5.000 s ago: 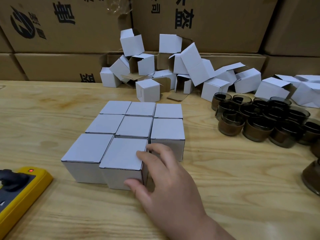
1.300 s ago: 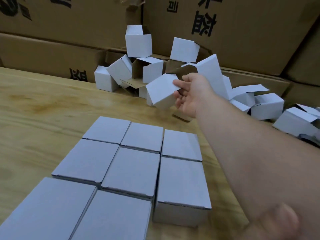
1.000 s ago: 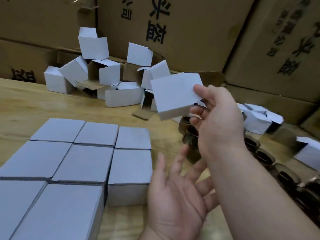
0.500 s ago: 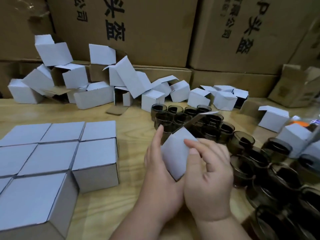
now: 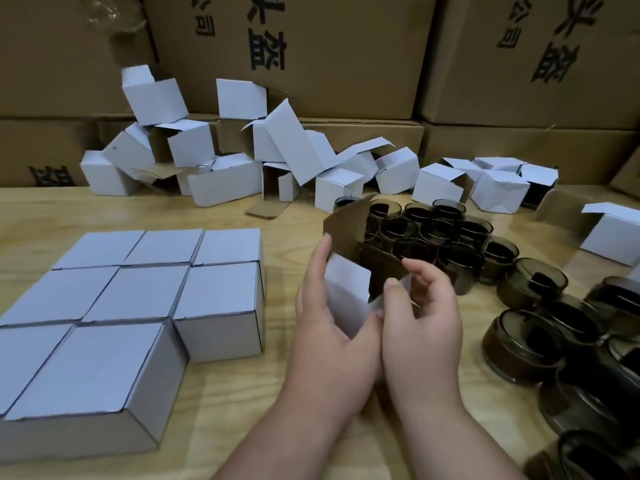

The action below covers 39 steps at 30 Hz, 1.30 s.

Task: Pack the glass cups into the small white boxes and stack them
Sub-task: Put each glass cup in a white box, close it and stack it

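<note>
Together the left hand (image 5: 323, 317) and right hand (image 5: 420, 313) grip a small white box (image 5: 346, 289), brown flaps apparently open, above the surface (image 5: 242, 410), between packed boxes (image 5: 138, 306) and dark glass cups (image 5: 467, 244).

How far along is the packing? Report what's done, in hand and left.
Done: eight closed white boxes sit in a block on the table, one layer only. In hand: left hand and right hand hold an open small box, no cup visible inside. Left: many dark glass cups and the pile of empty boxes.
</note>
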Each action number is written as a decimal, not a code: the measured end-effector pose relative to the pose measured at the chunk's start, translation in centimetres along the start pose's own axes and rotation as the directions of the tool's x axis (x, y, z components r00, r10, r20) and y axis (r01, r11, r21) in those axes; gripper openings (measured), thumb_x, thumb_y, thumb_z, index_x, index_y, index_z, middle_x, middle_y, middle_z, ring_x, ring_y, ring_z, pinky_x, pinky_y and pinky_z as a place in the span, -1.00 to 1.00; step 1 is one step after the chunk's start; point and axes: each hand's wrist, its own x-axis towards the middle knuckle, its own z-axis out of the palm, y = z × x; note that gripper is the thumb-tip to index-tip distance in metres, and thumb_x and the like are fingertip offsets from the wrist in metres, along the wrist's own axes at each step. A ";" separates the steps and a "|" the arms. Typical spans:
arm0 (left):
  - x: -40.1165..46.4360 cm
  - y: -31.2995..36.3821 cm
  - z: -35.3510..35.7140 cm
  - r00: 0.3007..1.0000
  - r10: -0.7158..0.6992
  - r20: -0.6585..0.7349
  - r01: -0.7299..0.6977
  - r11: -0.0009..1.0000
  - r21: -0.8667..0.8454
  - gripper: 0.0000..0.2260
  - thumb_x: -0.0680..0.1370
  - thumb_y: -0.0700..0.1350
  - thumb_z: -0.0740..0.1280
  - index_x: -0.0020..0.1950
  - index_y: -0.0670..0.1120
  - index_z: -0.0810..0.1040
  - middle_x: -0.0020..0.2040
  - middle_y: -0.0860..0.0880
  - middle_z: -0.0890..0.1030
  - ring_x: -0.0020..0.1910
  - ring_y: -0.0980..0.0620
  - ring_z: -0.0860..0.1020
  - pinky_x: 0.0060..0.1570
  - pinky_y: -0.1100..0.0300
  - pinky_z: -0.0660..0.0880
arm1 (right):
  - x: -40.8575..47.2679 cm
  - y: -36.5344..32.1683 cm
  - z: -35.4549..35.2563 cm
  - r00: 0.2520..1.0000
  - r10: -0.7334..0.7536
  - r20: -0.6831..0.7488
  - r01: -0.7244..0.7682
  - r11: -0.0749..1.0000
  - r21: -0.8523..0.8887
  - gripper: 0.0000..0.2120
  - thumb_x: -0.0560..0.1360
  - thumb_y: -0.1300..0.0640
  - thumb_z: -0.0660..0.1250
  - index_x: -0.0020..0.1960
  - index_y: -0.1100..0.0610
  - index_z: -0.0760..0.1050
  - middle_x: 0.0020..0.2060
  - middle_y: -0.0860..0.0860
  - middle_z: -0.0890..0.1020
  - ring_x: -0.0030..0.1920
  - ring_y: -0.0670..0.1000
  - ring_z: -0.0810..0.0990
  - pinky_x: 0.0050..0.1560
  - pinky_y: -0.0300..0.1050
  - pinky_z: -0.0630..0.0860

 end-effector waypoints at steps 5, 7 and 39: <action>-0.2 -0.5 -0.1 0.999 0.029 0.021 -0.029 1.000 0.006 -0.39 0.37 0.04 0.45 0.33 0.45 0.35 0.43 0.03 0.46 0.34 0.02 0.56 0.28 -0.10 0.56 | 0.6 0.2 -0.2 0.991 0.012 -0.130 -0.017 0.999 -0.033 -0.82 0.47 -0.03 0.51 -0.14 -0.04 0.51 -0.24 -0.09 0.62 -0.25 -0.08 0.59 -0.24 -0.25 0.50; -0.2 -0.7 -0.3 0.999 0.046 0.000 -0.046 0.999 0.009 -0.50 0.37 0.15 0.42 0.28 0.38 0.39 0.31 0.08 0.53 0.25 0.00 0.59 0.21 -0.10 0.59 | 0.5 0.2 -0.3 0.985 0.001 -0.172 -0.009 0.999 -0.050 -0.76 0.48 -0.07 0.50 -0.20 -0.02 0.49 -0.32 -0.14 0.60 -0.31 -0.16 0.54 -0.31 -0.35 0.44; 0.3 0.0 -0.8 0.986 -0.133 -0.105 0.127 0.990 -0.059 -0.43 0.43 -0.09 0.09 0.37 0.30 0.52 0.18 0.29 0.66 0.18 0.30 0.58 0.15 0.24 0.52 | 0.5 0.0 -0.3 0.986 0.146 -0.084 -0.149 0.988 -0.028 -0.82 0.55 0.14 0.27 -0.08 -0.06 0.63 -0.08 -0.10 0.66 -0.14 -0.31 0.56 -0.32 -0.51 0.39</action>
